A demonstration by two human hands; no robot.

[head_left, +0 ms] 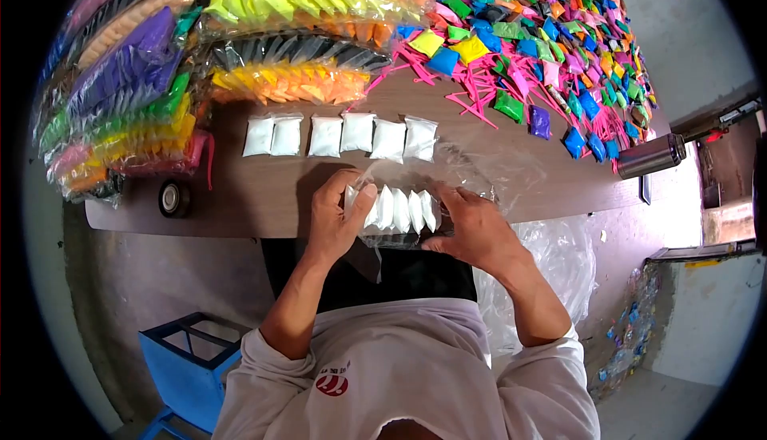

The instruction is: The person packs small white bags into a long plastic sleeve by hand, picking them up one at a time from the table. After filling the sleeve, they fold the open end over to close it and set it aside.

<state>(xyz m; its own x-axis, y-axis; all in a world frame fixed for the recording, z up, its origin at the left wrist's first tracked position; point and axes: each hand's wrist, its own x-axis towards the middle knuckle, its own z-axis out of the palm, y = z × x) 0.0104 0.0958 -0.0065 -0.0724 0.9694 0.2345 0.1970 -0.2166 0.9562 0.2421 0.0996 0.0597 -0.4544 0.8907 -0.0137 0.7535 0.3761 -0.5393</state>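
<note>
Close to the table's front edge, several small white packets [400, 210] stand on edge side by side in a row, with a clear plastic bag [471, 167] around or under them. My left hand [330, 216] grips the left end of the row, its thumb pressed against the end packet. At the opposite end my right hand [482, 230] curls its fingers and thumb around the row and the bag film. Beyond my hands, several more white packets [325, 135] lie flat in a line on the table.
Filled clear bags of coloured packets [280, 80] are stacked at the back left. Loose coloured packets [511, 104] and pink plastic sticks [475, 92] are heaped at the back right. A tape roll [174, 199], a metal flask [651, 156] and a blue stool [180, 376] are also around.
</note>
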